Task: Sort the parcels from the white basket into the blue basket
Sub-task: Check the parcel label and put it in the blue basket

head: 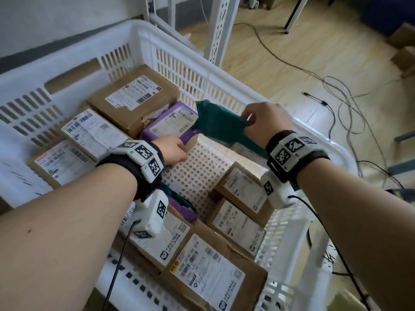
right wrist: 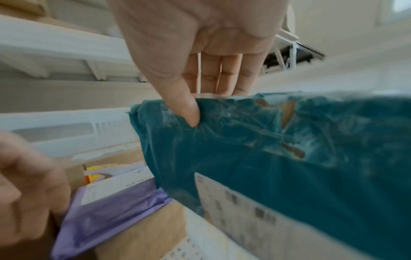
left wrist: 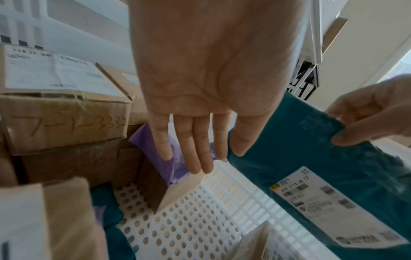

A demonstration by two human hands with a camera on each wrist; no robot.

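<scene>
- Head view: right hand [head: 266, 124] pinches top edge of the teal mailer bag [head: 219, 125], lifted over the far-right part of the white basket [head: 258, 86]. Bag hangs slack from the pinch; long axis slopes from its far-left corner down toward the wrist & under it.
- Left hand [head: 173, 150] is low in the basket, at the near edge of the purple mailer [head: 170, 122], which lies flat on top of a brown box. Purple's long axis runs near-left to far-right; label faces up. L hand is clearly the nearer one to it; R is busy.
- Brown boxes [head: 132, 97] ring the bare perforated floor. Blue basket not in view, so drop direction can't be told.
- Left wrist view: left hand [left wrist: 200, 98] is flat, fingers straight, not gripping; fingertips [left wrist: 165, 153] reach the purple mailer [left wrist: 175, 167] edge, draped over a box corner. Teal bag [left wrist: 311, 158] sits just right of the hand, label toward this cam.
- Right wrist view: thumb [right wrist: 189, 109] in front, fingers behind, clamped on teal bag [right wrist: 278, 158] near its top-left corner; rest trails down & right. Small tears show brown inside. Blurred.
- Judgement: next move for L = curl under purple's near edge, lift toward wrist.
</scene>
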